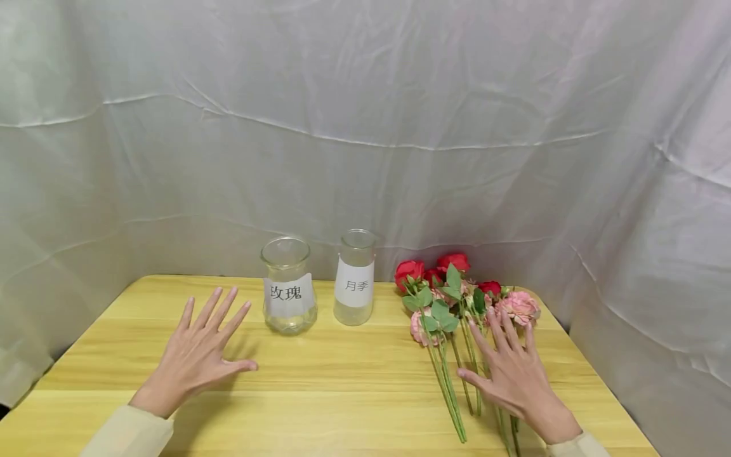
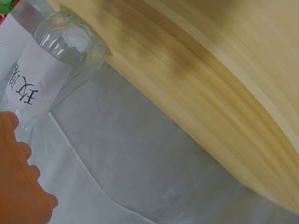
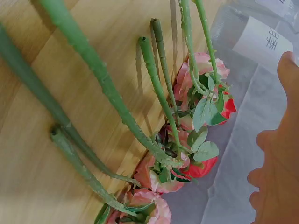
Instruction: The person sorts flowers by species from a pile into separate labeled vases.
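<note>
My left hand (image 1: 197, 355) is held over the left of the table with its fingers spread and nothing in it. Nearest to it stands a wide glass vase (image 1: 290, 322) with a flared rim and a white label. Just right of that is a narrower glass vase (image 1: 353, 315), upright and also labelled. Several red roses (image 1: 409, 274) and pink flowers (image 1: 518, 308) lie in a bunch on the right, their green stems (image 3: 100, 77) pointing toward me. Above those stems hovers my right hand (image 1: 516, 374), fingers apart and holding nothing; it partly hides them in the head view.
Both vases stand near the back edge of the light wooden table (image 1: 320, 387). A grey-white cloth (image 1: 365, 127) hangs behind the table and along its sides. The labels (image 1: 288, 295) carry black Chinese characters.
</note>
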Motion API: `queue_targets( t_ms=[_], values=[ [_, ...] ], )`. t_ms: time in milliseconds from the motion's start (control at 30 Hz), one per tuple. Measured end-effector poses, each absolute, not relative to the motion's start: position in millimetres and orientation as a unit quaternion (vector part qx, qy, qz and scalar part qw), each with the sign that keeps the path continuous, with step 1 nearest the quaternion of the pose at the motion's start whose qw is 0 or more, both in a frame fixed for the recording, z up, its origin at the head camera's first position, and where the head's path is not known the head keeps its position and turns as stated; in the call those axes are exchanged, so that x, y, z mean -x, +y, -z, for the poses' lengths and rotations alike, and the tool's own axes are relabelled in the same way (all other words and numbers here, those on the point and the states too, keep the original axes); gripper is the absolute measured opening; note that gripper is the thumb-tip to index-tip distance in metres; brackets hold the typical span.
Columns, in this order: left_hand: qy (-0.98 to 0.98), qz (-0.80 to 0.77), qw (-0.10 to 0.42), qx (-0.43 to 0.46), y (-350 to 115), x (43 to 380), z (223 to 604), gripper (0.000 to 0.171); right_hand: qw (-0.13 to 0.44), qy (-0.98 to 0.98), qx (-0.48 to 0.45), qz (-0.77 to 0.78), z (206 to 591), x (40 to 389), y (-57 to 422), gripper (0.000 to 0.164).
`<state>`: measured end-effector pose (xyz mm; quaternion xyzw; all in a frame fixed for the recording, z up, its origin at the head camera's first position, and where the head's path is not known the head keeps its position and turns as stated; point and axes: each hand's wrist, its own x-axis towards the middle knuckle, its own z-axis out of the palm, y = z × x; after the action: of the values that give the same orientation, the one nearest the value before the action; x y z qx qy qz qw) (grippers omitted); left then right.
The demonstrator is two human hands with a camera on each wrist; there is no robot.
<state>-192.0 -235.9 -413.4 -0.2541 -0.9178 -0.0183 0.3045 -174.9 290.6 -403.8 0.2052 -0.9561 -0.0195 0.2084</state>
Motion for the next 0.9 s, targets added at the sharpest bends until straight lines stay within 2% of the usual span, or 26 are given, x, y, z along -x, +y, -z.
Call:
queue_targets(
  t_ms=[167, 367, 467, 567, 700, 900],
  values=[
    [-0.935, 0.061, 0.267, 0.227, -229.6, 192.6, 408.4, 0.090, 0.198, -0.961, -0.192, -0.023, 396.2, 177.9, 285.3, 0.078],
    [-0.928, 0.187, 0.249, 0.207, -218.4, 196.1, 398.2, 0.096, 0.222, -0.941, -0.177, -0.183, 386.6, 183.5, 269.9, 0.054],
    [-0.913, 0.269, 0.238, 0.194, -212.4, 202.1, 392.0, 0.097, 0.193, -0.930, -0.148, -0.276, 381.6, 188.2, 260.0, 0.043],
    [-0.906, 0.339, 0.199, 0.159, -207.3, 208.8, 385.2, 0.100, 0.157, -0.919, -0.117, -0.343, 378.0, 194.7, 250.8, 0.036],
    [-0.899, 0.398, 0.146, 0.108, -202.9, 218.8, 377.9, 0.102, 0.117, -0.909, -0.085, -0.391, 378.8, 204.6, 242.3, 0.033],
    [-0.882, 0.452, 0.109, 0.079, -200.4, 238.5, 370.1, 0.104, 0.095, -0.906, -0.069, -0.407, 387.4, 219.6, 235.0, 0.032]
  ],
)
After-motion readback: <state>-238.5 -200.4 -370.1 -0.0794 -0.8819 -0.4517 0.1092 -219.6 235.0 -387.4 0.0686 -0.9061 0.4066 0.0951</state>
